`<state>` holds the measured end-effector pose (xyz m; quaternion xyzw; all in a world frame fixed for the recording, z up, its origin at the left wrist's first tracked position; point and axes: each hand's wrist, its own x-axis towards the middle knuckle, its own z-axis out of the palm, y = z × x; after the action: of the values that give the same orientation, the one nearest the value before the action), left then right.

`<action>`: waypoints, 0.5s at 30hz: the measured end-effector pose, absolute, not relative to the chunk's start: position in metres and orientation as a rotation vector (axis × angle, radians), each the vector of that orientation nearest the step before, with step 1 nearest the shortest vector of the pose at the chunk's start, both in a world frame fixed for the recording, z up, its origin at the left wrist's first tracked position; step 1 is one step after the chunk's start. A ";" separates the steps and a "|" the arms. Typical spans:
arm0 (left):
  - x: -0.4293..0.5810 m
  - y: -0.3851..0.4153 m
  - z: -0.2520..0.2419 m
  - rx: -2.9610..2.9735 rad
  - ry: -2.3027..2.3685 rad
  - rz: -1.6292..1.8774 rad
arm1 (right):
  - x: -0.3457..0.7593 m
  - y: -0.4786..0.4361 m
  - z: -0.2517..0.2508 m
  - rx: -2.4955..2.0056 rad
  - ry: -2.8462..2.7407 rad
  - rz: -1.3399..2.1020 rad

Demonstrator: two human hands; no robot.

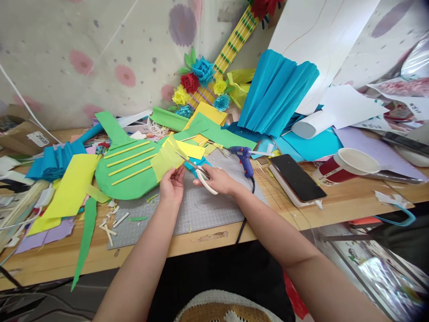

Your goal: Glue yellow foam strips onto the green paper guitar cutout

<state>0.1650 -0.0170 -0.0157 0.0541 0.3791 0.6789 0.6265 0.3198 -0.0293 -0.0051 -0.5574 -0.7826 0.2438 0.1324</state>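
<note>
Cutting mat (208,210): on the table (321,217)
Scissors (197,169): in the right hand (219,180), above the mat
Glue gun (241,157): right of the scissors
Phone (298,176): between glue gun and cup (342,166)

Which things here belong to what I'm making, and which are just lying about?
Apparently in the job: scissors in right hand, yellow paper at left hand, green cutout, cutting mat, probably the glue gun.

Seemingly just lying about: phone, paper cup, cardboard box.

Nothing could be read for certain: the dark characters on the label (38,138) of the cardboard box (17,129), well left of the left hand (172,184), and the print on the paper cup (342,167), right of the right hand (217,180), were too small.
</note>
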 end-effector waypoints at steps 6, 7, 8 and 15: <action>0.166 -0.018 -0.015 0.124 0.859 1.550 | 0.319 -0.030 -0.005 -1.638 -2.256 0.705; 0.166 -0.018 -0.015 0.124 0.859 1.548 | 0.319 -0.030 -0.005 -1.640 -2.249 0.705; 0.166 -0.017 -0.015 0.123 0.860 1.548 | 0.319 -0.030 -0.005 -1.640 -2.242 0.704; 0.166 -0.017 -0.015 0.125 0.875 1.558 | 0.320 -0.028 -0.007 -1.627 -2.175 0.712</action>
<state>0.1664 -0.0168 -0.0150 0.0545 0.3812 0.6790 0.6251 0.3203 -0.0284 -0.0075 -0.5715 -0.7637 0.2500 0.1661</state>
